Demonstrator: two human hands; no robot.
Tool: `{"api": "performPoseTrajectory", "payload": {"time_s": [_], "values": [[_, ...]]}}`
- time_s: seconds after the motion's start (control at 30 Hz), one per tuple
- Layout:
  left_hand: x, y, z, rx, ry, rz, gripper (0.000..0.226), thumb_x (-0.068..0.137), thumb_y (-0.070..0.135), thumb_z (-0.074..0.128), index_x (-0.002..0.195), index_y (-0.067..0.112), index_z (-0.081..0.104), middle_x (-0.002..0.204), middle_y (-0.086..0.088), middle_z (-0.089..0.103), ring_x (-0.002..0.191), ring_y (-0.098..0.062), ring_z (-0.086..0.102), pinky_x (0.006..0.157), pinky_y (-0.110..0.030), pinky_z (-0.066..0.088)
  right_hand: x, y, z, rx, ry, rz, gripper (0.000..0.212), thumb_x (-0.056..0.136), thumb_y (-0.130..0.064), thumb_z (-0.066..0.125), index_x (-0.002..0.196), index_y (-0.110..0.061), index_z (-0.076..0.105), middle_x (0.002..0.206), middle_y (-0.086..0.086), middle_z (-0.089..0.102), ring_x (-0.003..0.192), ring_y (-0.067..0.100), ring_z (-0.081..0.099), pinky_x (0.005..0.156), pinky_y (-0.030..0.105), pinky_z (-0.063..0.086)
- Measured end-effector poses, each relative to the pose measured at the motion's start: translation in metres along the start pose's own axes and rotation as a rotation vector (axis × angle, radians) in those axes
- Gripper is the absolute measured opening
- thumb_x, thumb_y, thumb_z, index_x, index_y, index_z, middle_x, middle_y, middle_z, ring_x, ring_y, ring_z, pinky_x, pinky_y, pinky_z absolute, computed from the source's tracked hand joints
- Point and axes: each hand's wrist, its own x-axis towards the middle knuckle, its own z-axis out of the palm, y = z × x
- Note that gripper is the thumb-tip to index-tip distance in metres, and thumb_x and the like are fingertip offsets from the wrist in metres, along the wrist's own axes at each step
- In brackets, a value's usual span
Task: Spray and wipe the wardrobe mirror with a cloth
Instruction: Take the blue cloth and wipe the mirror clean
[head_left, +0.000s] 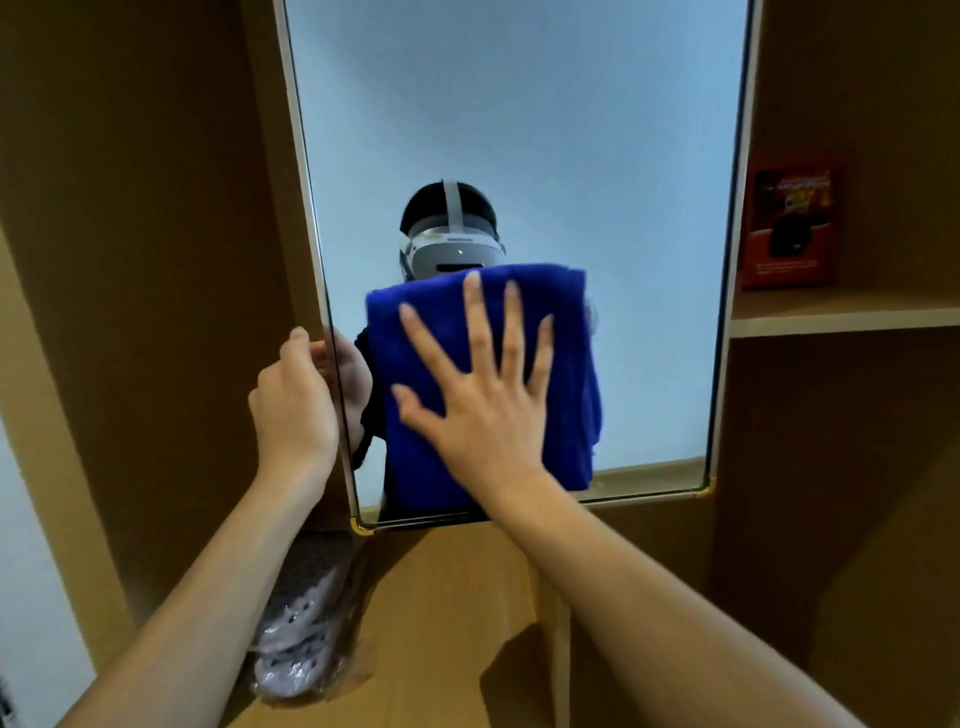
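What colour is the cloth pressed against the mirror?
Deep blue; the cloth shows best in the head view.

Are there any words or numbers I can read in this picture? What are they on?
Red box on the shelf: it has yellow and white print, too blurred to read.
Headset in the mirror: a small mark, too small to read.
Blue cloth: no writing.
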Motion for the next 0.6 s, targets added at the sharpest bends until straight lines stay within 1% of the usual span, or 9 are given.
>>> {"api": "performPoseTrajectory", "payload": {"time_s": [0.07,0.1,0.13,0.2,0.27,0.37,0.47,0.53,0.6], "values": [[-0.003,0.001,0.001,-0.015,0.013,0.002,0.050,0.098,0.051,0.024,0.080,0.025,0.062,0.085,-0.001,0.068,0.091,-0.019,0.063,0.099,-0.051,0.042,-0.011,-0.018,0.008,-0.008,-0.026,-0.023,0.069,0.092,-0.067,0.035,0.152,-0.043,0.011,0.163,0.008,0.001,0.149,0.037,-0.005,0.117,0.060,-0.005],[-0.004,0.002,0.001,-0.022,0.014,0.004,0.050,0.100,0.049,0.023,0.078,0.024,0.060,0.081,0.000,0.065,0.085,-0.016,0.061,0.098,-0.046,0.041,-0.016,-0.027,0.012,-0.015,-0.031,-0.032,0.069,0.092,-0.067,0.034,0.152,-0.043,0.010,0.163,0.008,0.001,0.149,0.037,-0.005,0.117,0.060,-0.006],[-0.006,0.004,0.001,-0.025,0.016,0.004,0.049,0.102,0.046,0.022,0.075,0.023,0.057,0.077,0.000,0.062,0.080,-0.013,0.057,0.093,-0.040,0.039,-0.022,-0.035,0.015,-0.022,-0.031,-0.036,0.069,0.092,-0.067,0.034,0.152,-0.042,0.010,0.163,0.009,0.002,0.149,0.037,-0.004,0.117,0.059,-0.006],[-0.009,0.007,0.000,-0.028,0.025,0.003,0.049,0.103,0.043,0.023,0.071,0.020,0.053,0.073,-0.002,0.057,0.073,-0.013,0.053,0.081,-0.034,0.035,-0.031,-0.047,0.018,-0.029,-0.021,-0.025,0.069,0.092,-0.066,0.033,0.152,-0.042,0.010,0.162,0.009,0.005,0.149,0.037,0.000,0.118,0.059,-0.003],[-0.009,0.008,-0.001,-0.035,0.021,0.003,0.049,0.103,0.043,0.023,0.073,0.022,0.057,0.075,-0.002,0.058,0.074,-0.014,0.055,0.074,-0.033,0.035,-0.037,-0.049,0.018,-0.032,-0.009,-0.020,0.067,0.093,-0.067,0.032,0.152,-0.042,0.012,0.162,0.008,0.007,0.149,0.036,0.003,0.118,0.058,0.000],[-0.007,0.005,-0.001,-0.024,0.018,0.023,0.052,0.102,0.044,0.021,0.076,0.028,0.063,0.082,0.003,0.063,0.083,-0.011,0.057,0.082,-0.034,0.036,-0.041,-0.032,0.016,-0.033,0.005,-0.112,0.065,0.092,-0.068,0.034,0.151,-0.044,0.018,0.162,0.005,0.011,0.149,0.033,0.006,0.119,0.055,0.002],[-0.006,0.001,0.001,-0.028,0.047,0.034,0.051,0.100,0.046,0.022,0.083,0.024,0.065,0.085,0.001,0.065,0.088,-0.016,0.060,0.082,-0.036,0.039,-0.050,-0.002,0.017,-0.051,0.037,-0.189,0.063,0.091,-0.069,0.036,0.149,-0.045,0.027,0.161,0.002,0.016,0.149,0.030,0.010,0.119,0.053,0.008],[-0.006,0.002,0.004,-0.015,0.076,0.025,0.050,0.100,0.046,0.023,0.079,0.026,0.063,0.084,0.000,0.065,0.086,-0.019,0.060,0.084,-0.039,0.043,-0.055,0.020,0.016,-0.065,0.060,-0.160,0.063,0.090,-0.069,0.038,0.148,-0.045,0.030,0.160,0.001,0.018,0.149,0.030,0.013,0.119,0.054,0.013],[-0.006,0.004,0.005,0.012,0.095,0.034,0.050,0.101,0.043,0.023,0.072,0.027,0.061,0.080,0.001,0.063,0.081,-0.018,0.059,0.081,-0.037,0.043,-0.060,0.043,0.014,-0.068,0.065,-0.112,0.065,0.088,-0.070,0.041,0.148,-0.046,0.028,0.160,0.002,0.018,0.149,0.030,0.011,0.118,0.055,0.011]]}}
